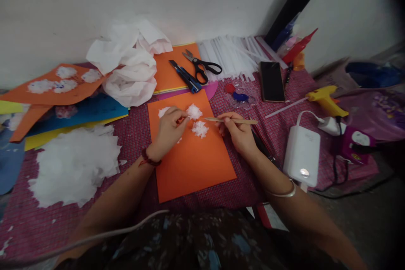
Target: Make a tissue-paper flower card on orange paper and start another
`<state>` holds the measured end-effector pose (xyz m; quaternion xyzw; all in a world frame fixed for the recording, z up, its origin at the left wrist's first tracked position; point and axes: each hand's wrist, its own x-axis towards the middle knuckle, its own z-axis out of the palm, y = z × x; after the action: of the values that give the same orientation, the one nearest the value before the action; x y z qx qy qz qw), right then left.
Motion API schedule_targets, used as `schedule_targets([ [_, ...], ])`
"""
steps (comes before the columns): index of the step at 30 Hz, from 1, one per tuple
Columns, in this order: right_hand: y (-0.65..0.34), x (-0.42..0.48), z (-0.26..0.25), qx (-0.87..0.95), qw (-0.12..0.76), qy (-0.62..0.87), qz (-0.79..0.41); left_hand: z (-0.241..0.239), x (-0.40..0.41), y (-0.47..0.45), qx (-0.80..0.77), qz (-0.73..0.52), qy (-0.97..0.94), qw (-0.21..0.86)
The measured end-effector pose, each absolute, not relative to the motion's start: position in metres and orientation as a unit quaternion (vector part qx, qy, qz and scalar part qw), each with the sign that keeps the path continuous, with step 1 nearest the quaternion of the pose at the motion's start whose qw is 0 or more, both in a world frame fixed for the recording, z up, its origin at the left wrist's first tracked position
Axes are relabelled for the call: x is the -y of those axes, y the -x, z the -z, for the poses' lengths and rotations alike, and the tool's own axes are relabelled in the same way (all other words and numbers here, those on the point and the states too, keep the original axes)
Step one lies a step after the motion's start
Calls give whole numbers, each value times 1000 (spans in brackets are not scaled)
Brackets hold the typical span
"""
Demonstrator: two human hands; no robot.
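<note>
An orange sheet of paper (196, 168) lies in front of me with several fluffy white paper tufts on its upper half. My right hand (239, 137) grips a thin wooden stick (249, 122) over the sheet's right edge. The stick's tip points left, close to the upper tuft (194, 112) and just above the lower tuft (200, 129). Above the left side of the sheet is my left hand (169, 130), its fingertips pinched together beside the upper tuft. Whatever it may pinch is hidden. Another tuft (163, 112) shows partly behind this hand.
Scissors (201, 67) and a blue cutter (185, 76) rest behind the sheet. At left lie a white paper pile (76, 164) and crumpled paper (131, 67). On the right are a phone (272, 81), a yellow glue gun (325, 99) and a white power bank (303, 156) with cables.
</note>
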<state>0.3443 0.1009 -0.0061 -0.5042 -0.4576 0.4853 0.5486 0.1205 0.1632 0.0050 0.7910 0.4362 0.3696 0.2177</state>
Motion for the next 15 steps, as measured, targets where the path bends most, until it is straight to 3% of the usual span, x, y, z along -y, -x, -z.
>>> schedule_targets([
  [7,-344,-104,5,529,491,501,-478,-5,-166,-118,-467,-356,-802,106],
  [15,-344,-101,1,487,515,491,-507,-6,-164,-121,-432,-331,-821,175],
])
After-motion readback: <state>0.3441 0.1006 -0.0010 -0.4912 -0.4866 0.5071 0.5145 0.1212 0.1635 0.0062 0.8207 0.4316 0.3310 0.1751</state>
